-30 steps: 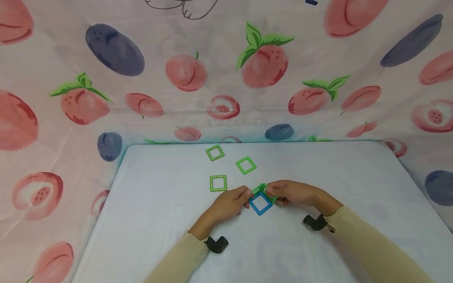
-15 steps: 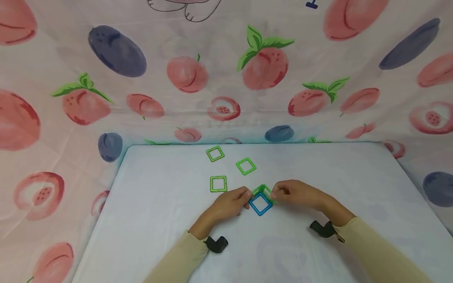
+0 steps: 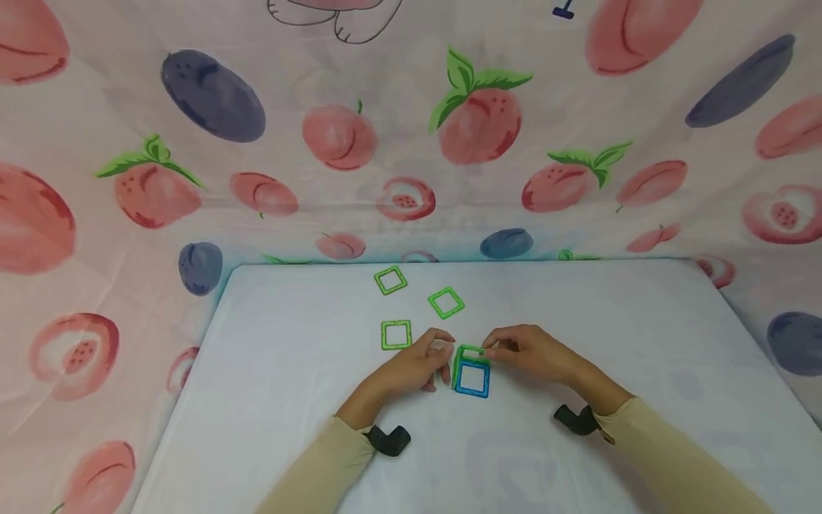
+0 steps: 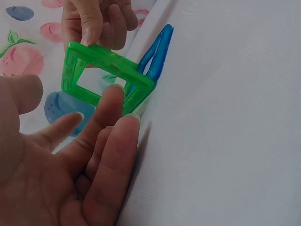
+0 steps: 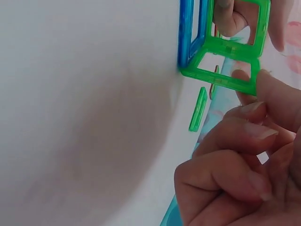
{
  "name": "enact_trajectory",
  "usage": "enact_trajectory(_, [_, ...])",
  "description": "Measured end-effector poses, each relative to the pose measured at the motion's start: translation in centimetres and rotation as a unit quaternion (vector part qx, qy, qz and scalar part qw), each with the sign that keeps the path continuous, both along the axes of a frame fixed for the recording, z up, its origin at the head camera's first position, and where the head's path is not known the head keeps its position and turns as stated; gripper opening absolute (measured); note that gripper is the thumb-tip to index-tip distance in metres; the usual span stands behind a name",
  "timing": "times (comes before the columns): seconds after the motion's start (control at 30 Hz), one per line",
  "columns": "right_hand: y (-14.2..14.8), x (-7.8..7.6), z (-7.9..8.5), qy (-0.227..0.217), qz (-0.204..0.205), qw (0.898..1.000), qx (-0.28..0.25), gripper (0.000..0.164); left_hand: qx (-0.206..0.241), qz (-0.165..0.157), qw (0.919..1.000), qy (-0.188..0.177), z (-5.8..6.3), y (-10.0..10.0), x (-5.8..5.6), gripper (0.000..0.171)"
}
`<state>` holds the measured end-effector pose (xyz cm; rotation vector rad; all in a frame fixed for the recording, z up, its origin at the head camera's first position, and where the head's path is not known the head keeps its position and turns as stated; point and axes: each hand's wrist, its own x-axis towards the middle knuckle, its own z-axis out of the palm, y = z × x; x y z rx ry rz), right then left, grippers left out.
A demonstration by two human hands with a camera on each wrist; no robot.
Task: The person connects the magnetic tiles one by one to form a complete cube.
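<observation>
Three square magnetic tiles stand joined at their edges. The blue tile (image 3: 472, 393) faces me, one green tile (image 4: 106, 59) forms the left side and another green tile (image 5: 216, 80) meets them at the far side. My right hand (image 3: 529, 350) pinches the free edge of that far green tile between thumb and finger. My left hand (image 3: 414, 364) is beside the left green tile, its fingers loosely extended and gripping nothing. In the left wrist view two fingertips lie right at that tile's lower edge.
Beyond the hands, three loose green tiles lie flat on the white table (image 3: 289, 343): one near the left hand (image 3: 396, 323), one behind the joined tiles (image 3: 439, 294), one close to the far edge (image 3: 387, 271). A fruit-printed cloth (image 3: 411, 107) hangs behind.
The joined tiles have turned, so the blue one is no longer diagonal to the head camera. My left hand has let go of them. My right hand drew back slightly, then came back leftward.
</observation>
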<state>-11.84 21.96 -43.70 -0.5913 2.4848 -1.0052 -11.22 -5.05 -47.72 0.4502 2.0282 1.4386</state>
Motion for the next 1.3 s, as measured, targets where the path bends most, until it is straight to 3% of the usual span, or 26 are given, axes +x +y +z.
enact_trajectory(0.3, [-1.1,-1.4,-0.5,-0.063,0.019,0.998,-0.025,0.016,0.015,-0.012,0.9997,-0.018,0.2,-0.6,0.0,0.042])
enact_trajectory(0.7, [-1.6,-2.5,-0.6,-0.135,0.003,0.99,-0.035,0.017,0.008,-0.007,0.9997,-0.023,0.0,-0.5,0.1,0.034])
enact_trajectory(0.87, [-1.7,-3.4,-0.7,-0.15,-0.017,0.988,-0.031,0.029,0.01,-0.009,0.9997,-0.021,0.2,-0.4,0.1,0.033])
enact_trajectory(0.97, [-1.9,-4.3,-0.8,-0.131,-0.039,0.99,-0.021,0.036,0.008,-0.007,0.9997,-0.021,0.2,-0.3,0.1,0.032])
enact_trajectory(1.03, [-2.2,-5.0,-0.7,-0.093,-0.043,0.995,0.001,0.037,0.007,-0.003,0.9997,-0.024,0.1,-0.4,0.0,0.032])
enact_trajectory(1.2, [-3.0,-6.6,-1.1,0.022,-0.004,0.997,0.072,0.035,0.006,0.002,0.9996,-0.027,0.2,-0.5,0.1,0.031])
enact_trajectory(1.3, [-3.2,-7.4,-1.8,0.059,0.028,0.994,0.088,0.03,0.006,0.0,0.9997,-0.024,0.1,-0.4,0.2,0.03])
